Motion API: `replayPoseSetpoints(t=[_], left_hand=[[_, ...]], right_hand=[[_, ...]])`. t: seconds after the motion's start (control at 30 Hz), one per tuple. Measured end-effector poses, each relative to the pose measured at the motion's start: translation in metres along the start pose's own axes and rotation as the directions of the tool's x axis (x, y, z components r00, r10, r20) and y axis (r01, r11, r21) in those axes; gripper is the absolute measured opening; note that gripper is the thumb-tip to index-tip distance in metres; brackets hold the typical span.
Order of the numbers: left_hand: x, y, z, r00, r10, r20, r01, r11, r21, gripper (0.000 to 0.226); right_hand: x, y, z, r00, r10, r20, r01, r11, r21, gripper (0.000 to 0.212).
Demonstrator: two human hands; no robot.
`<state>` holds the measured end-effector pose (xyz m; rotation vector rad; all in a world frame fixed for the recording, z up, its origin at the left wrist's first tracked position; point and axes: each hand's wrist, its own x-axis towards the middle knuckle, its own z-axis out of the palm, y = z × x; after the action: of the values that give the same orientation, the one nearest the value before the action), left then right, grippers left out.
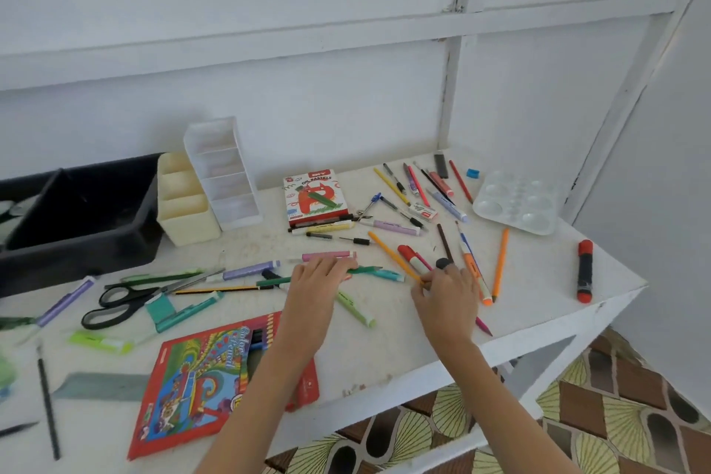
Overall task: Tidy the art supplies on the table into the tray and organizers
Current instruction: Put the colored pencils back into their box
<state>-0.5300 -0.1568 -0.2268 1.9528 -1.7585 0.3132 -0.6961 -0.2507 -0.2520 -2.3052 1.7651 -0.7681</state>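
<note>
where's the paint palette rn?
Head view: the clear paint palette lies at the far right corner of the table, with the small blue sharpener just left of it.

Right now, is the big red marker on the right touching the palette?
Apart. The head view shows bare table between the red marker and the palette; the marker lies alone near the right edge.

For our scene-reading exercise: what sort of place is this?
Probably a home art or study corner: a white table strewn with pencils, a paint palette, an oil pastels box and a clear organizer.
</note>
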Motion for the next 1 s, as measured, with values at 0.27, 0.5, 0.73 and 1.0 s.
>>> replayPoseSetpoints(t=[0.27,0.5,0.73,1.0], left_hand=[[-0.047,-0.023,-0.023,0.987,-0.124,-0.101,0.134,0.986,0.099,0.066],[-0.093,-0.043,-0.049,0.943,-0.326,0.066,0.312,0.936,0.166,0.055],[-0.129,-0.062,-0.066,0.907,-0.406,0.114,0.382,0.905,0.187,0.067],[-0.148,-0.069,-0.063,0.903,-0.412,0.118,0.398,0.909,0.126,0.046]], right_hand=[[-0.022,-0.037,-0.028,0.989,0.145,0.016,-0.096,0.565,0.819,0.013],[-0.036,-0.051,-0.030,0.917,0.293,0.272,-0.303,0.064,0.951,0.007],[-0.054,-0.053,-0.020,0.882,0.386,0.271,-0.344,0.134,0.929,0.024],[-0.078,-0.056,0.000,0.836,0.440,0.326,-0.434,0.168,0.885,0.022]])
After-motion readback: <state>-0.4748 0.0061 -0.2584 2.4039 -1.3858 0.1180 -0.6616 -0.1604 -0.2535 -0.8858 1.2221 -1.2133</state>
